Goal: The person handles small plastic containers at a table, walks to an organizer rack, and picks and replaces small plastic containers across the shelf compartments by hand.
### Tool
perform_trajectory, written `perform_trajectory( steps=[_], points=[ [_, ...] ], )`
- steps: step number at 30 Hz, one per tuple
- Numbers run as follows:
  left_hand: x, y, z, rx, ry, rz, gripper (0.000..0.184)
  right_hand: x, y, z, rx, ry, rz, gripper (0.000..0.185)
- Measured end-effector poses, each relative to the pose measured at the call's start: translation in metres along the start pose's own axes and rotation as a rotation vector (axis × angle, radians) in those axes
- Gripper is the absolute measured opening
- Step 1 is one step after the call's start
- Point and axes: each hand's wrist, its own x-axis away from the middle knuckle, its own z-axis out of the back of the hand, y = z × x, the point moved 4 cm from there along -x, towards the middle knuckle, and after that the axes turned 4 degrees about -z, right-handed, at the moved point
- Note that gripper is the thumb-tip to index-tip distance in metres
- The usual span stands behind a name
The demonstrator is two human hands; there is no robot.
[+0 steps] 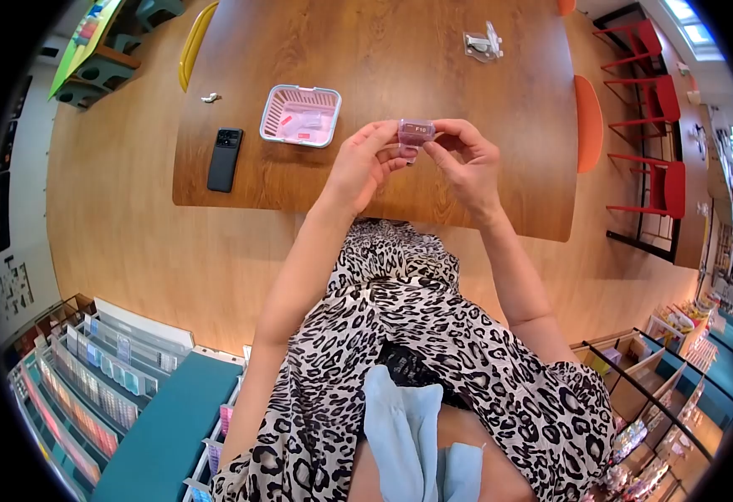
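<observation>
Between our two hands, over the near part of the table, is a small clear box with a purple tint and pale lettering on its upper face. Its longer side seems to run crosswise, from one hand to the other, so neither hand is nearer: we pinch it from both ends. Our left hand grips the left end, its lower fingers curled beneath; our right hand has thumb and forefinger closing on the right end. What the fingertips cover underneath we cannot tell, nor how high the box is above the wood.

Off to the left, nearer our left hand, stands a pink basket, well apart from the box, with clear packets marked in red lying inside. Beyond it on that side, a black phone lies lengthwise away from us, close to the table's left edge. Near our wrists runs the front edge. Ahead and rightward we see broad bare wood, up to a clear package far across the table.
</observation>
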Motion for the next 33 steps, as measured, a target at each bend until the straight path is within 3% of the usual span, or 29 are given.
perform_trajectory(
  steps=[5, 33],
  points=[
    [-0.001, -0.001, -0.007, -0.046, 0.037, -0.122, 0.026, 0.0, -0.007, 0.002, -0.042, -0.003, 0.02, 0.026],
    [0.013, 0.017, -0.003, -0.292, 0.148, -0.106, 0.024, 0.004, -0.016, -0.016, 0.178, 0.008, 0.173, 0.03]
  ],
)
